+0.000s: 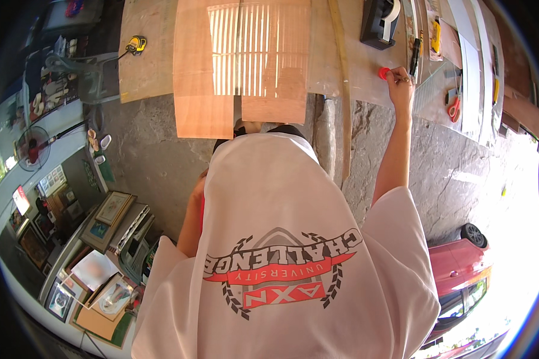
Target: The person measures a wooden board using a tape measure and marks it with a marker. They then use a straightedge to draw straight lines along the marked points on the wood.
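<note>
At the right part of the worktable, my right hand point(400, 82) is closed, with its fingertips at a small red round object point(383, 73) that lies at table level. Whether the object is lifted cannot be told. A ring shows on one finger. My left hand point(201, 182) hangs at my left side, its fingers mostly hidden by my white shirt. Two thin reddish-brown boards point(203, 113) lie side by side in front of me, overhanging the table's near edge. A black tape dispenser point(374, 39) stands beyond my right hand, and a black pen-like tool point(414, 55) lies beside it.
Orange-handled scissors point(454, 110), a yellow cutter point(436, 37) and long white strips point(472, 72) lie at the right. A long wooden strip point(344, 78) projects past the table edge. A tape measure point(136, 45) rests far left. Picture frames point(112, 206) are stacked behind, left.
</note>
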Demonstrator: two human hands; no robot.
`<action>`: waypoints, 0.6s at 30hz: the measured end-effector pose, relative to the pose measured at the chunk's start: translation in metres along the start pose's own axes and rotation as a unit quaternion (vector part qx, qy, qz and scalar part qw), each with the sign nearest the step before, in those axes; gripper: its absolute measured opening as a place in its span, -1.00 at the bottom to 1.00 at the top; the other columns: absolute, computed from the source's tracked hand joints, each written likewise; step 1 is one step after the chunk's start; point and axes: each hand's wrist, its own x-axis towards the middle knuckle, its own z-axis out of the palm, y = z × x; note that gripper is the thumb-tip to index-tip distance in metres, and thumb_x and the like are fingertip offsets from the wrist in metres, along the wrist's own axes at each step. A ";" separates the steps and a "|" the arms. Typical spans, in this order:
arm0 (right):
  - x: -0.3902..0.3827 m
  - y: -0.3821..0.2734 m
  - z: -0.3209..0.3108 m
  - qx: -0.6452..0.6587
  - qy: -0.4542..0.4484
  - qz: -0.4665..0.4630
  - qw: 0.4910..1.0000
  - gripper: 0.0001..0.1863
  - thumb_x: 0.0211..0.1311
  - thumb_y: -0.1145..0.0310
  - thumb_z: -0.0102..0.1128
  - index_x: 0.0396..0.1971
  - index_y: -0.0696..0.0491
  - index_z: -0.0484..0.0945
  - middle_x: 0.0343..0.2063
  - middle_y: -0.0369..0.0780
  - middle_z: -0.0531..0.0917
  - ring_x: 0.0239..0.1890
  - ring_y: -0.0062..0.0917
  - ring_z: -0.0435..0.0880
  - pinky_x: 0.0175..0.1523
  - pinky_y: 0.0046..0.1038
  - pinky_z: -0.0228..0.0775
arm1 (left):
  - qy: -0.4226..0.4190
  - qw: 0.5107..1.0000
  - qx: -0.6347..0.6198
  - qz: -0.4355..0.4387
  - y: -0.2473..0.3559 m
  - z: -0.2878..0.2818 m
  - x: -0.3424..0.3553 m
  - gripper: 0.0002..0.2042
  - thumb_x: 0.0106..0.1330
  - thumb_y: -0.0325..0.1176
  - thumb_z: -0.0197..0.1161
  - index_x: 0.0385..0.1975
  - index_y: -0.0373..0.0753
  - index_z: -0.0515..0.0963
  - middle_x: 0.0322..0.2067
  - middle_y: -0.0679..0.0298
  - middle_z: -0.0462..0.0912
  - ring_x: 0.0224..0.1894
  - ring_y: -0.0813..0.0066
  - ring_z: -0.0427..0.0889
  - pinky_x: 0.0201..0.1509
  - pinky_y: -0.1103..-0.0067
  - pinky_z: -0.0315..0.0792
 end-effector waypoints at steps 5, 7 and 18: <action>0.001 0.004 0.002 -0.031 -0.016 -0.002 0.999 -0.77 0.30 0.18 0.28 -0.26 0.03 0.62 -0.38 -0.15 0.78 -0.28 -0.23 0.78 -0.14 -0.25 0.56 | -0.041 0.999 0.001 0.004 0.026 0.002 -0.018 -0.57 0.49 -0.20 0.18 0.27 -0.25 0.49 0.06 0.26 0.65 0.03 0.46 0.63 0.12 0.52 0.52; 0.002 0.005 0.002 -0.036 -0.019 -0.004 0.999 -0.77 0.30 0.16 0.26 -0.24 0.00 0.62 -0.34 -0.13 0.79 -0.24 -0.16 0.80 -0.14 -0.21 0.58 | -0.056 0.998 0.006 0.008 0.033 0.002 -0.023 -0.55 0.49 -0.21 0.16 0.31 -0.24 0.47 0.10 0.25 0.64 0.07 0.46 0.62 0.15 0.52 0.51; 0.001 0.004 0.003 -0.041 -0.018 -0.007 0.999 -0.76 0.33 0.14 0.25 -0.24 0.00 0.62 -0.34 -0.14 0.79 -0.23 -0.15 0.79 -0.15 -0.19 0.58 | -0.020 1.000 0.001 -0.024 0.047 0.014 -0.033 -0.52 0.53 -0.22 0.11 0.37 -0.26 0.43 0.21 0.22 0.60 0.18 0.43 0.58 0.25 0.51 0.47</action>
